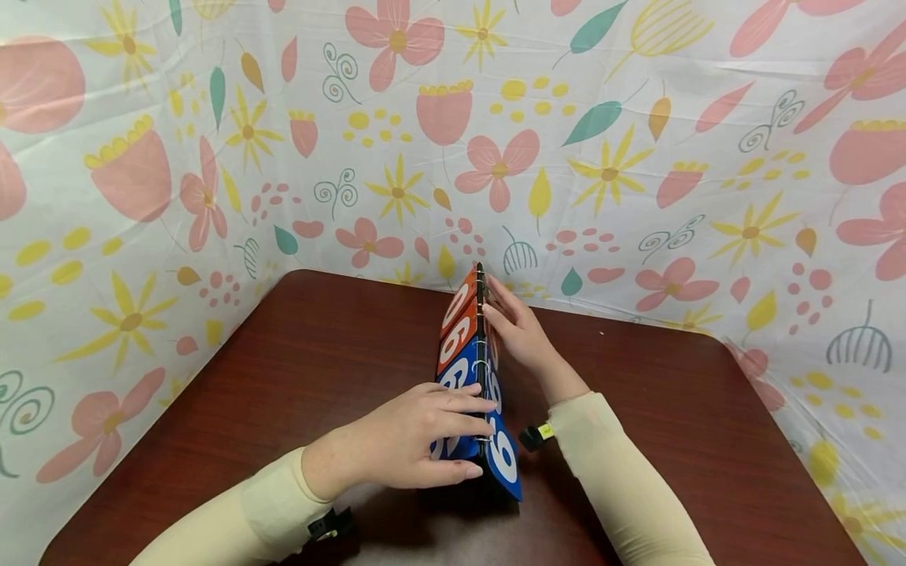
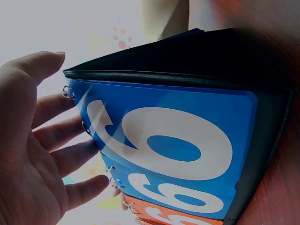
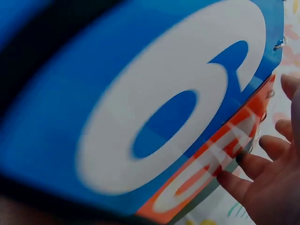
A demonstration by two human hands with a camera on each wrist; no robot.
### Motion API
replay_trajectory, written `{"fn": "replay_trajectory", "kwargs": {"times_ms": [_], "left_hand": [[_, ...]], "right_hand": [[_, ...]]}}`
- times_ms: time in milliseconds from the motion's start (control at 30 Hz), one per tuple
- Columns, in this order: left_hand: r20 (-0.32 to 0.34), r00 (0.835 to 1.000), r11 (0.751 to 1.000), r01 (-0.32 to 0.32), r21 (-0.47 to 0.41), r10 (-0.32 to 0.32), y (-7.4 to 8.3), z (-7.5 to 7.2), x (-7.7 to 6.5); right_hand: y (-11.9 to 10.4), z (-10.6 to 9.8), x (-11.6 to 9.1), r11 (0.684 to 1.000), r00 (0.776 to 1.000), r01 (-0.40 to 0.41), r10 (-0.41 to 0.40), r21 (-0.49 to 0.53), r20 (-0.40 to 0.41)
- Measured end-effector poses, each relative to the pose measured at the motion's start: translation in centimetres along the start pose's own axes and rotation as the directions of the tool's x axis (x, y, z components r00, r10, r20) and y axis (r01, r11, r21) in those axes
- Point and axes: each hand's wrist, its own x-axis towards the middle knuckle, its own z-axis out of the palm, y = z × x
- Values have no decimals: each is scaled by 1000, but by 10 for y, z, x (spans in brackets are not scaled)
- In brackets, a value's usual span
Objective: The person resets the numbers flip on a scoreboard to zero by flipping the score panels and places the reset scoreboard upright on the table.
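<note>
A tabletop flip scoreboard (image 1: 504,460) stands like a tent, its ridge running away from me. White numerals mark its blue cards (image 2: 187,136) and orange cards (image 1: 458,334), which hang from metal rings along the black ridge. My left hand (image 1: 418,432) reaches over the near end from the left, fingers extended across the ridge by the rings. On the far right side, my right hand (image 1: 524,334) lies along the slope with its fingers stretched out. In the right wrist view its fingertips touch the orange card (image 3: 187,183).
The scoreboard stands on a dark red-brown wooden table (image 1: 340,338) with rounded back corners. A floral-printed white cloth (image 1: 396,141) hangs behind and along both sides. Each sleeve has a black wrist camera strapped under it.
</note>
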Motion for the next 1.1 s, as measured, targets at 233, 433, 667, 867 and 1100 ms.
{"fn": "replay_trajectory", "kwargs": {"times_ms": [233, 433, 667, 867, 1100], "left_hand": [[16, 1000, 1000, 15, -11, -15, 1, -1, 0], [19, 1000, 1000, 17, -15, -17, 2, -1, 0], [38, 999, 999, 39, -33, -38, 2, -1, 0], [42, 998, 999, 40, -35, -39, 3, 0, 0], [27, 999, 999, 35, -21, -34, 3, 0, 0]], "right_hand": [[20, -4, -23, 993, 993, -109, 110, 52, -32], [39, -8, -29, 972, 972, -234, 234, 12, -23], [59, -10, -32, 950, 950, -311, 311, 3, 7], [67, -14, -34, 932, 932, -363, 363, 3, -10], [67, -24, -35, 880, 901, -417, 434, 229, -26]]}}
